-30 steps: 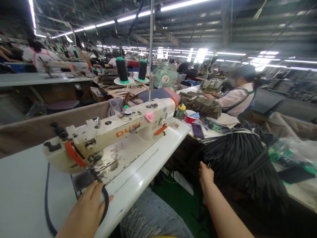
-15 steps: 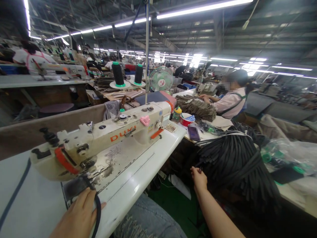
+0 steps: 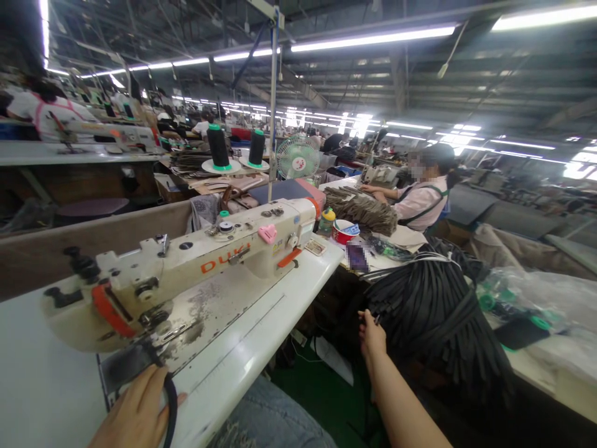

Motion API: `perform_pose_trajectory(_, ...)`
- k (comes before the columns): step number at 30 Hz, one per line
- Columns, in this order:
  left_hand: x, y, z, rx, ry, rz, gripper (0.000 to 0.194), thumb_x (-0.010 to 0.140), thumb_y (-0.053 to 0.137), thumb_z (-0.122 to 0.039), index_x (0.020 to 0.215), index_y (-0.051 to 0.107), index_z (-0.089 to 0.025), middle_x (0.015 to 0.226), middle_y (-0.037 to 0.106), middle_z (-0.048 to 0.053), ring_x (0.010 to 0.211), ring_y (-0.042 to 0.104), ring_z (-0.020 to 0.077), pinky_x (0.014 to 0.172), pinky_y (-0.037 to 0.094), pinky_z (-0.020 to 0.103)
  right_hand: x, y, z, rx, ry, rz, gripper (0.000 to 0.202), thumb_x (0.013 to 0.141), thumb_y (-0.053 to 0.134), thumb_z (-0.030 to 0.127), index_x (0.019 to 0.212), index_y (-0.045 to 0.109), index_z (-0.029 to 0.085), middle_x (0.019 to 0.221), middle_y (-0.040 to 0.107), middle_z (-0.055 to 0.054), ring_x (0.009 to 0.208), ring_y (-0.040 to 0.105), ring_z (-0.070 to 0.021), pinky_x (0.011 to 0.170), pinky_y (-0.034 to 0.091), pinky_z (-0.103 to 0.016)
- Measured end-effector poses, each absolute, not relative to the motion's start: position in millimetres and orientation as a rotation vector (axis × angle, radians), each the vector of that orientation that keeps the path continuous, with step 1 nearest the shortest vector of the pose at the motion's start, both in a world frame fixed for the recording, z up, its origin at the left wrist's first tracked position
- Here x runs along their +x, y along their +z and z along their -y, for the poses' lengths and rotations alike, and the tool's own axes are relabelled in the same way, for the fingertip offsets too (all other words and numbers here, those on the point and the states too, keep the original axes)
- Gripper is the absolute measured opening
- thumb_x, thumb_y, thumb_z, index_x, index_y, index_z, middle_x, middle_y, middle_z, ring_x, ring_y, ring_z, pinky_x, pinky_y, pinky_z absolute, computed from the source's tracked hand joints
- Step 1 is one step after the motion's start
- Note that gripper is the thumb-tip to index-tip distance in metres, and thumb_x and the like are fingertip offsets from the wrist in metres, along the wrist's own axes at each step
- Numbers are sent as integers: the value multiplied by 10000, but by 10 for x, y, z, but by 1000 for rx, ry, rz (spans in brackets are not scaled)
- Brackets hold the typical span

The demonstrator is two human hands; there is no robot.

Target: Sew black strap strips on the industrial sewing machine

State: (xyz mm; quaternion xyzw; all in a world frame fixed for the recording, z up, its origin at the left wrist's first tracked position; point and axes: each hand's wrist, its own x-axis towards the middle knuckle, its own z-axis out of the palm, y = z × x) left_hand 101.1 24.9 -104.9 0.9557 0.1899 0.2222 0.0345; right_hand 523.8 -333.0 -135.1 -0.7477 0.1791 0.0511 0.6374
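Note:
My left hand [image 3: 133, 407] rests on the white sewing table [image 3: 247, 339], closed on a black strap [image 3: 171, 404] that curves down between thumb and fingers. Just beyond it are the needle end and dark plate of the sewing machine [image 3: 219, 261], marked in orange letters. Out to the right, my right hand [image 3: 374, 336] is closed in a pinch beside a large tied bundle of black straps [image 3: 443, 305]. Something small and dark shows at its fingertips, too small to make out.
A phone [image 3: 357, 257], a red bowl [image 3: 345, 233] and a yellow-capped bottle [image 3: 327, 219] stand past the machine. Two black thread cones [image 3: 217, 149] and a fan [image 3: 298, 158] are behind. A co-worker [image 3: 424, 193] sits at the right with a pile of brown strips [image 3: 361, 208].
The view has turned slightly right. A dark strip that lay along the table's left side is no longer seen. Both hands keep nearly the same places.

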Motion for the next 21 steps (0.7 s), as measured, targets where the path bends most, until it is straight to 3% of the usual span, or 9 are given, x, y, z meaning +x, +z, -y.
perform_pose_trajectory(3, 1036, -1077, -215, 2939, 693, -624, 367, 951, 454, -379, 1190, 629, -162, 1234, 680, 165, 1199, 639, 308, 1045, 516, 407, 5108, -1401, 3275, -1722, 130, -413, 357, 1043, 546, 505, 1046, 633, 159, 738, 561, 56, 499, 449, -58, 449, 397, -189)
perform_pose_trajectory(10, 1162, -1142, -95, 2978, 852, -768, 345, 1000, 430, -353, 1235, 576, -147, 1281, 653, 200, 1157, 669, 316, 1066, 508, 457, 4095, -1848, 3016, -1777, 585, -337, 250, 968, 709, 339, 821, 640, 149, 590, 512, 96, 406, 365, -32, 369, 268, -160)
perform_pose_trajectory(18, 1193, -993, 18, 3058, 941, -778, 359, 1022, 492, -339, 1286, 527, -99, 1303, 646, 219, 1121, 686, 287, 1031, 525, 402, 5121, -1328, 3219, -1743, 174, -441, 359, 1058, 518, 500, 993, 618, 161, 658, 488, 86, 450, 389, -48, 417, 348, -179)
perform_pose_trajectory(21, 1175, -1011, 19, 3070, 879, -743, 378, 1027, 457, -343, 1292, 523, -81, 1343, 620, 246, 1161, 670, 311, 1067, 510, 453, 4937, -1410, 3137, -1748, 244, -408, 335, 1030, 583, 474, 938, 635, 156, 622, 502, 91, 430, 390, -46, 412, 343, -178)
